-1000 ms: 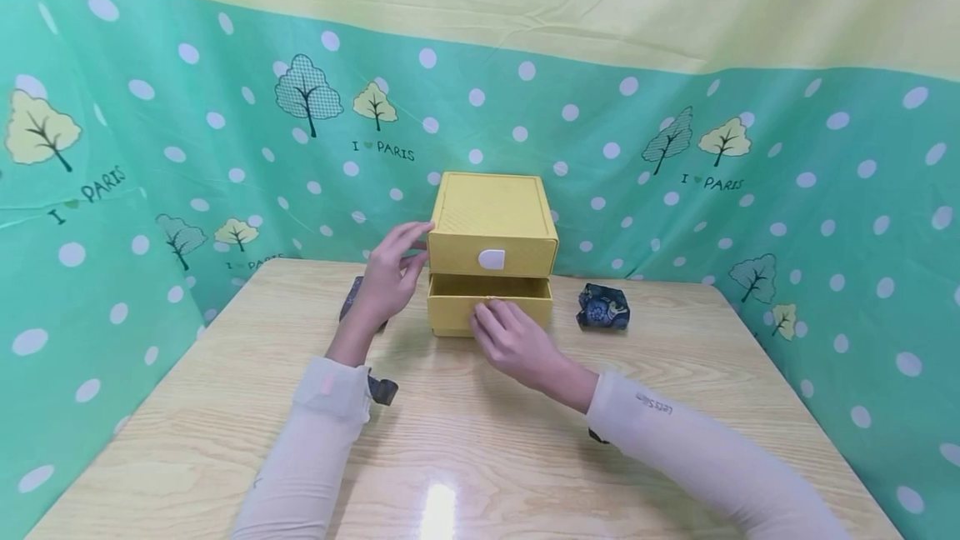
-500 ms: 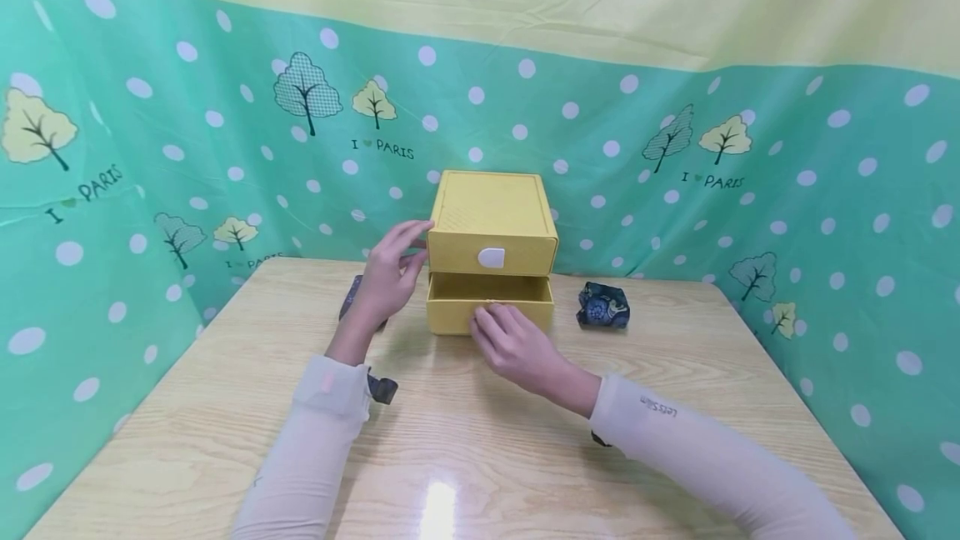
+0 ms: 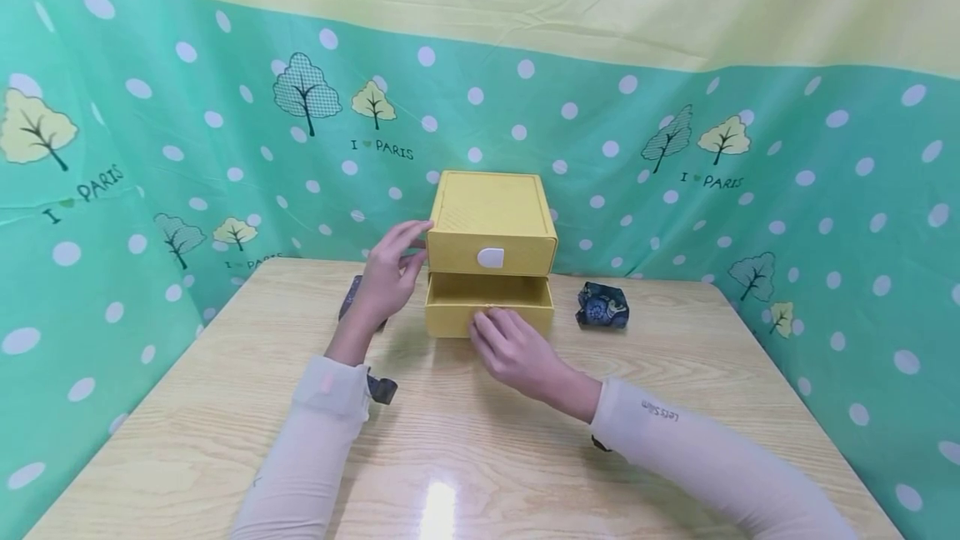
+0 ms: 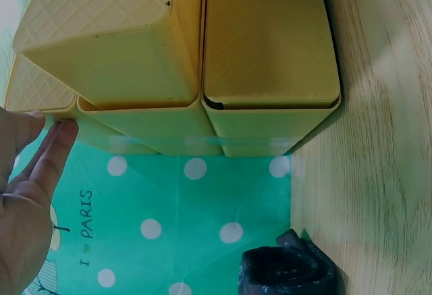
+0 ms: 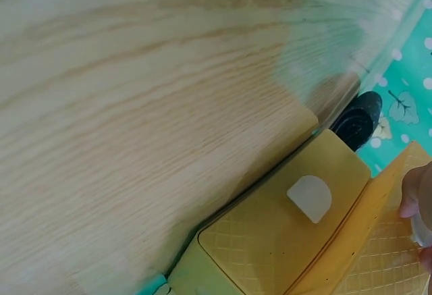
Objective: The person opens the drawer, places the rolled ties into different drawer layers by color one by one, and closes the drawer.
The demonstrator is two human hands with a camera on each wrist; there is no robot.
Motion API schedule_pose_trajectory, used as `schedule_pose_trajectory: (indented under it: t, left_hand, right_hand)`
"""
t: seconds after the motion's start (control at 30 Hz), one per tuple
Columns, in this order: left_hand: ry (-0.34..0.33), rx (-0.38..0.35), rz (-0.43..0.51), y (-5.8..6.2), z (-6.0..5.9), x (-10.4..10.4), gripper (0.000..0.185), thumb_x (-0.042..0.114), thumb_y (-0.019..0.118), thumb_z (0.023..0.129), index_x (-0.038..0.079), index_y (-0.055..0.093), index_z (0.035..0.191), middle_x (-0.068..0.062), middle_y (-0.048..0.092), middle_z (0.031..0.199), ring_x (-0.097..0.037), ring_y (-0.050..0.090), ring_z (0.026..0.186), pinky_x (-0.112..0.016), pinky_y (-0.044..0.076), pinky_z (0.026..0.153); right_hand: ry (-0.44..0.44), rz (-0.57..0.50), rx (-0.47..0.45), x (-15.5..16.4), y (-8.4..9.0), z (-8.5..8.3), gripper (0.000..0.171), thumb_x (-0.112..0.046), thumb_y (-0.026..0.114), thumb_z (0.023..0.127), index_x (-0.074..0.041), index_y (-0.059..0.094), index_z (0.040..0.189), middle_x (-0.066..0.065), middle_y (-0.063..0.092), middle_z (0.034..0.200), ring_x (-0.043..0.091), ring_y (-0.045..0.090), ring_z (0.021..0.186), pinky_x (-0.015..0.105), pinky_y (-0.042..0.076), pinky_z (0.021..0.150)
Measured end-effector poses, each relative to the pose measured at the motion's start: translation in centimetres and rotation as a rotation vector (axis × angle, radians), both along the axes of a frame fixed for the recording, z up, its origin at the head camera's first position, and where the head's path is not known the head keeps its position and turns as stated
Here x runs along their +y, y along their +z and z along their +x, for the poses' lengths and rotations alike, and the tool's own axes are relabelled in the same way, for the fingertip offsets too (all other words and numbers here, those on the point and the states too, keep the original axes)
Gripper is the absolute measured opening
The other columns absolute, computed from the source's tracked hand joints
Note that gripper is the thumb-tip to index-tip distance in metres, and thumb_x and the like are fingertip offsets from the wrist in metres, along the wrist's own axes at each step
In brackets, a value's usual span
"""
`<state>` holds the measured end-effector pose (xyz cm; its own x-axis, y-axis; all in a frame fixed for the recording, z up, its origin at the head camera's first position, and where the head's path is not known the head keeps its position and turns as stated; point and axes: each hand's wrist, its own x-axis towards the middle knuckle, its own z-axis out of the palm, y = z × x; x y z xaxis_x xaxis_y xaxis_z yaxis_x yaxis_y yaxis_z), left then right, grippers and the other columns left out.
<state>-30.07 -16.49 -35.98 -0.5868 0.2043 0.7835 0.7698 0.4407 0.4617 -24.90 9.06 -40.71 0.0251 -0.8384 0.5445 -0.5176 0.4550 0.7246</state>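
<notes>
A yellow drawer box [image 3: 491, 202] with a white tab [image 3: 491, 257] on its upper drawer stands at the back of the wooden table. Its middle drawer [image 3: 450, 319] is pulled part way out; in the right wrist view the lower drawer [image 5: 270, 241] sits closed beside it. My right hand [image 3: 517, 352] pinches the middle drawer's white tab [image 5: 422, 231] with curled fingers. My left hand [image 3: 390, 269] touches the box's left side near the upper front corner, its fingers [image 4: 57, 150] fairly straight. The visible part of the pulled-out drawer's inside is bare.
A dark blue patterned cloth bundle [image 3: 602, 305] lies on the table [image 3: 480, 440] right of the box. Another dark cloth roll [image 4: 287, 268] lies to the left, partly behind my left hand. A green and yellow printed curtain [image 3: 637, 148] hangs close behind the box.
The middle drawer has slid a little farther out toward me, with my right hand on its tab. My left hand stays in place at the box's side.
</notes>
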Motion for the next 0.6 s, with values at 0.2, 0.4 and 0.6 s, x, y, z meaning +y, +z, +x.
schedule_pose_trajectory:
  t: [0.2,0.4,0.6]
  left_hand:
    - [0.001,0.0,-0.003,-0.13,-0.16,-0.03,0.05,-0.012,0.062,0.095,0.003,0.058,0.143,-0.017,0.057,0.139,-0.033,0.067,0.108,-0.036,0.064,0.089]
    - [0.001,0.001,-0.003,-0.16,-0.21,-0.07,0.05,-0.012,0.062,0.095,0.003,0.058,0.143,-0.017,0.057,0.139,-0.033,0.067,0.108,-0.036,0.064,0.089]
    - [-0.001,0.008,-0.004,-0.14,-0.2,-0.07,0.05,-0.012,0.062,0.095,0.002,0.058,0.142,-0.017,0.057,0.139,-0.033,0.067,0.108,-0.036,0.064,0.089]
  right_hand:
    - [0.007,0.0,-0.002,0.09,0.02,0.24,0.031,0.002,0.044,0.102,0.007,0.073,0.112,0.018,0.068,0.106,0.027,0.065,0.093,0.031,0.063,0.078]
    - [0.0,0.009,-0.006,0.11,-0.05,0.42,0.031,0.003,0.044,0.102,0.006,0.074,0.111,0.018,0.068,0.107,0.027,0.065,0.093,0.031,0.063,0.08]
    - [0.004,0.007,0.003,0.08,-0.07,0.67,0.032,0.003,0.044,0.102,0.006,0.074,0.111,0.019,0.068,0.106,0.028,0.066,0.093,0.032,0.063,0.079]
